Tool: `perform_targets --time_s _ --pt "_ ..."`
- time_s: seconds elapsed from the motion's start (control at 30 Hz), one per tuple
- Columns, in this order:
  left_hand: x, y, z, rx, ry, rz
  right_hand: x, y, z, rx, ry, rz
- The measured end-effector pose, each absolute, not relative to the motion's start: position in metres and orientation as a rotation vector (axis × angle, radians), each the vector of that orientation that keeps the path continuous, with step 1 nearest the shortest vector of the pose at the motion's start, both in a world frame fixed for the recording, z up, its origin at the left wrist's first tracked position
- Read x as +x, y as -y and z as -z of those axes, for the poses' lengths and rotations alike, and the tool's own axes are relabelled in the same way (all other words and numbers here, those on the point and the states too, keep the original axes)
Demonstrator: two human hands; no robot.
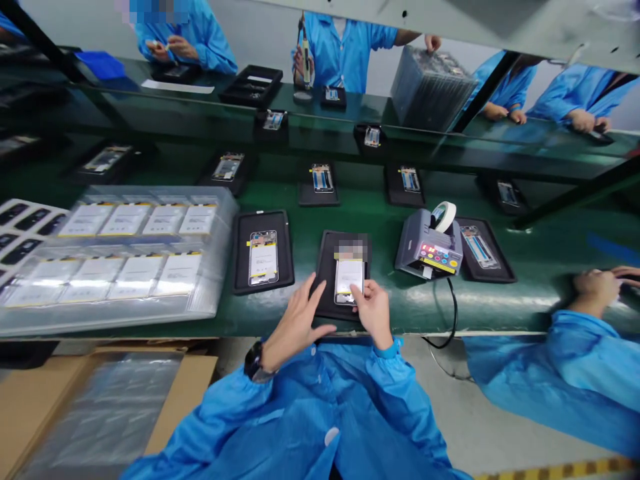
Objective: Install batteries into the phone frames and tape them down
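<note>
A phone frame with a white battery [349, 275] lies in a black tray [327, 253] in front of me. My left hand [299, 320], a dark watch on its wrist, is at the tray's lower left edge with fingers spread and holds nothing. At the phone's lower right, my right hand [371, 307] grips its edge, the thumb over the battery and the fingers at the side. Left of it, a second black tray [286, 267] bears another phone frame with a battery [263, 257]. The upper end of the phone before me is pixelated.
Clear plastic trays of batteries [223, 267] are stacked at the left. A grey tape dispenser [430, 243] with a cable stands right of my hands. More phone trays line the green bench [360, 217]. A person's hand [597, 290] is at the far right; people sit opposite.
</note>
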State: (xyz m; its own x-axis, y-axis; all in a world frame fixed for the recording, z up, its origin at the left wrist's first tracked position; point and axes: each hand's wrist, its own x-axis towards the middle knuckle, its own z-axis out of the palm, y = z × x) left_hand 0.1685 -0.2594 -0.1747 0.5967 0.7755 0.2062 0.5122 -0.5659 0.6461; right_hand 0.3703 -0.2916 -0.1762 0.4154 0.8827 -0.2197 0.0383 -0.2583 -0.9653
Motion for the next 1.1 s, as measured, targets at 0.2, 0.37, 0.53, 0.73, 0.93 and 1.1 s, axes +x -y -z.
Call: perform_targets --time_s 0.2,0.37,0.53,0.73,0.93,1.1 --pt "0.165 0.284 0.21 2.505 -1.173 -0.73 0.366 0.291 0.164 -2.367 1.389 -0.484" --pt "0.164 0.273 0.219 2.586 -1.164 -0.857 0.374 0.283 0.15 -2.587 1.559 -0.295" --pt "0.165 0.262 0.221 2.558 -1.206 -0.965 0.39 0.288 0.167 -2.347 1.482 -0.205" --pt "0.175 0.227 0.202 2.392 -1.191 -1.157 0.405 0.309 0.2 -1.899 1.158 -0.262" --pt "0.22 0.137 0.164 2.303 -1.194 -1.303 0.408 0.319 0.214 -1.764 1.202 -0.264" --pt "0.324 0.025 0.13 2.352 -1.127 -1.245 0.407 0.316 0.221 -1.75 1.219 -0.301"
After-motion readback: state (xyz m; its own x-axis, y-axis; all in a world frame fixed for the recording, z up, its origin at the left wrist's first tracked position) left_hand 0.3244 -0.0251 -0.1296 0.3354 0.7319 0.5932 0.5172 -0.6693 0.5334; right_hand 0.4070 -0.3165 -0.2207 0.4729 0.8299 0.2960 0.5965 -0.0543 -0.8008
